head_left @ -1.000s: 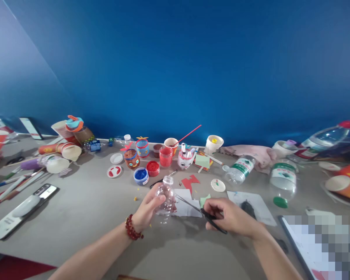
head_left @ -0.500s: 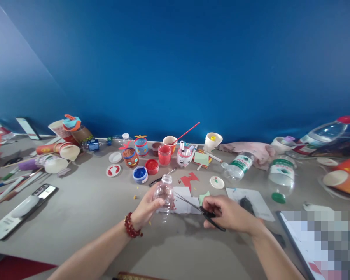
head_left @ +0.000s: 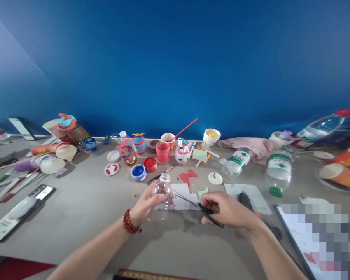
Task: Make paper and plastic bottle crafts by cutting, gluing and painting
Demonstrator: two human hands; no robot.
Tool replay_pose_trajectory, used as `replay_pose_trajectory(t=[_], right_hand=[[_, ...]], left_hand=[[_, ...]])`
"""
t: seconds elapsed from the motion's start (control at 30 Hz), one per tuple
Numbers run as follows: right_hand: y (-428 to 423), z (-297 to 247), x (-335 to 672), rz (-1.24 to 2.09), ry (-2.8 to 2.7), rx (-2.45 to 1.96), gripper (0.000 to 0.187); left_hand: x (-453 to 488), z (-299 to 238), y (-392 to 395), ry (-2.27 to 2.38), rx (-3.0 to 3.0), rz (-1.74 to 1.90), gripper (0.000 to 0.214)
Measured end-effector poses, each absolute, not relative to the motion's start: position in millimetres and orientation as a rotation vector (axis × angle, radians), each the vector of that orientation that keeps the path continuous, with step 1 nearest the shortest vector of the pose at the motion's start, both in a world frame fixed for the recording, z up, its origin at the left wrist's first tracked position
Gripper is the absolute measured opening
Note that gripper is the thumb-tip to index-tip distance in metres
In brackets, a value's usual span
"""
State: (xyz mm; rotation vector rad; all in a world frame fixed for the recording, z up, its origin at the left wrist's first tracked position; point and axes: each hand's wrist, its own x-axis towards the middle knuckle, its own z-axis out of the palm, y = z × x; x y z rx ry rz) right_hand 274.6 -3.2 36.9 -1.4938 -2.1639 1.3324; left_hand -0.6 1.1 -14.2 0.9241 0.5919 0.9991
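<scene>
As the left hand [head_left: 146,205] grips an upright bottle [head_left: 167,191], the right hand [head_left: 225,210] holds scissors [head_left: 204,209] pointing left.

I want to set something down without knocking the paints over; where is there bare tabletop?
Gray tabletop shows bare between the phone and left hand, nearer than the red-marked lid, and again between the forearms, nearer than the scissors. Crowded: along the blue wall, with paint jars and cups, and at right, with bottles.
</scene>
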Motion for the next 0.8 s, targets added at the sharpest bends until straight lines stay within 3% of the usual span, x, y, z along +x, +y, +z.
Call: replay_pose_trajectory(t=[0.33, 0.8], right_hand=[[-2.9, 33.7, 278.0, 1.338, -2.147, -1.47, 0.041], [-3.7, 37.4, 279.0, 1.319, -2.214, -1.519, 0.042]], left_hand=[[0.7, -11.8, 0.2, 0.535, 0.979, 1.024, 0.054], [-1.7, -18.6, 0.9, 0.575, 0.942, 0.987, 0.048]])
